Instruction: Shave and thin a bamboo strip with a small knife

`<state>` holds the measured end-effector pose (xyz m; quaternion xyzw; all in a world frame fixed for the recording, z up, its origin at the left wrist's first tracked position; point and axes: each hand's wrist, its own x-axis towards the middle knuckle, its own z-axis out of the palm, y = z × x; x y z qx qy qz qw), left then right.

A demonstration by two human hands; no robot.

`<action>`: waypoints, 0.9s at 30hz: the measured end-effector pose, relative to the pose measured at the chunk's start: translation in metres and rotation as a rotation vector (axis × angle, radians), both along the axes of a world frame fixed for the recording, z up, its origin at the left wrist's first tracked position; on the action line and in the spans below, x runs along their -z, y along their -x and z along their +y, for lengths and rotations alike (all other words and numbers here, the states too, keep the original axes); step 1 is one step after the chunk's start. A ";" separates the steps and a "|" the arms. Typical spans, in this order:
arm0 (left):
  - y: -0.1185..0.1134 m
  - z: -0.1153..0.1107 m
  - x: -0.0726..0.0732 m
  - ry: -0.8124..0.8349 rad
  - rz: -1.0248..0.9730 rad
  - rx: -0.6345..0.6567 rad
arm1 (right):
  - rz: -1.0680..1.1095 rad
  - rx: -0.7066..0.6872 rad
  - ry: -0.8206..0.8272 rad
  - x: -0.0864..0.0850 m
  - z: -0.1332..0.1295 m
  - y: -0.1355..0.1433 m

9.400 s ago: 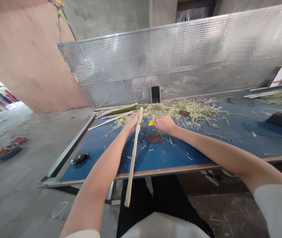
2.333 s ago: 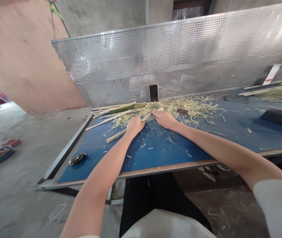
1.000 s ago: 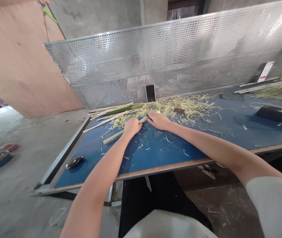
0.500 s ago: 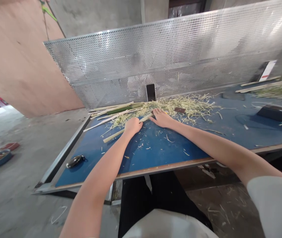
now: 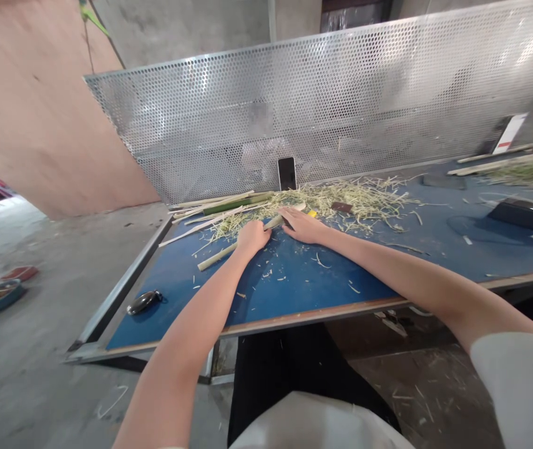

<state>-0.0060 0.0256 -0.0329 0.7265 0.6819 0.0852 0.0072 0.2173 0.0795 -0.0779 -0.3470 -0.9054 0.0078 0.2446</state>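
Note:
A pale bamboo stick (image 5: 215, 257) lies slantwise over the blue table, its near end bare and its far end running up toward the shavings. My left hand (image 5: 252, 239) is closed around its middle. Further up, my right hand (image 5: 303, 226) presses over the stick with its fingers bent across it; whether a thin piece sits under those fingers is hidden. Just behind the right hand shows a small yellow thing (image 5: 312, 213), too small to name. Pale green shavings (image 5: 369, 198) are heaped around the far end, with a flat brown piece (image 5: 341, 207) on them.
Bamboo strips and a green bamboo piece (image 5: 229, 204) lie at the back left. A phone (image 5: 287, 173) leans on the perforated metal panel (image 5: 322, 100). A shiny dark oval object (image 5: 145, 302) rests near the left edge. At the right is a long dark box (image 5: 528, 216).
My right hand has slid down the bamboo stick toward my left hand, uncovering more of its far end and the yellow thing. My left hand keeps its grip.

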 end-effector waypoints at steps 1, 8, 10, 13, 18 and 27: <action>0.000 0.000 0.000 -0.002 -0.002 0.001 | -0.004 -0.004 0.005 0.001 0.001 -0.001; 0.000 0.001 0.002 0.008 -0.008 -0.008 | 0.002 0.012 -0.024 0.012 0.015 -0.004; 0.000 0.002 0.002 0.006 -0.004 -0.003 | -0.002 0.031 -0.002 0.014 0.017 -0.004; 0.000 0.003 0.003 0.002 0.004 0.001 | -0.021 0.052 0.043 0.014 0.018 -0.004; 0.001 0.003 0.002 0.003 0.007 -0.003 | 0.007 0.066 0.070 0.007 0.008 -0.003; 0.001 0.004 0.004 -0.008 0.008 -0.002 | 0.027 0.085 0.014 0.007 0.006 -0.002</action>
